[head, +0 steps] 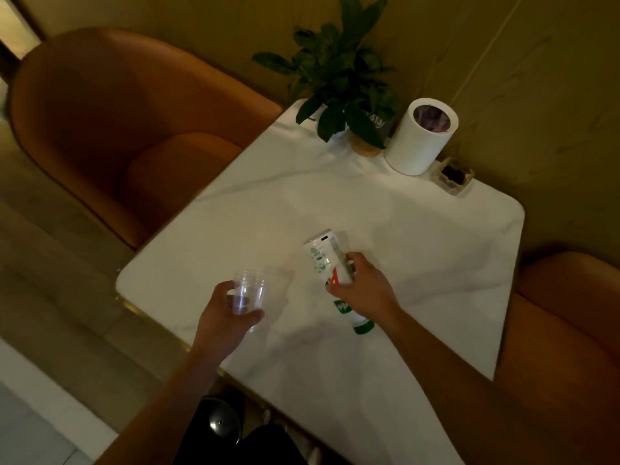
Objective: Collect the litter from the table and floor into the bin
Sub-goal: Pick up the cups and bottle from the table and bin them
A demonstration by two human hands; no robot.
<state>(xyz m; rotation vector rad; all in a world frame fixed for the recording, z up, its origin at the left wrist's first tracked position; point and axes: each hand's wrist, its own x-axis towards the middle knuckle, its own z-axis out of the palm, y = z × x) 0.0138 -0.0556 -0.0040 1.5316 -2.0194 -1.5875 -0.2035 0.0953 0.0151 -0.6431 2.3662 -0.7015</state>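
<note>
Holding two pieces of litter above the white marble table. Left hand wrapping a clear plastic cup, thumb across the near wall, fingers round the far side; cup upright, near the table's left edge, possibly a stack judging by the doubled rim lines. Right hand closing round the middle of a white bottle with green and red print, green cap pointing back toward the person, base tilting away; hard telling whether the bottle is touching the table.

Judging handling: cup thin-walled, very light, buckling easily, so gripping low and gently near the stiffer base rather than squeezing mid-wall. Dark patch at the bottom possibly residue; keeping it upright advisable. Bottle looking light, likely empty, smooth label possibly slippery; mid-body grasp sitting well.

White cylindrical bin standing at the far corner, open top showing a liner, just beside a potted plant and a small tray. Orange chairs flanking the table. Both items well apart from the bin.
</note>
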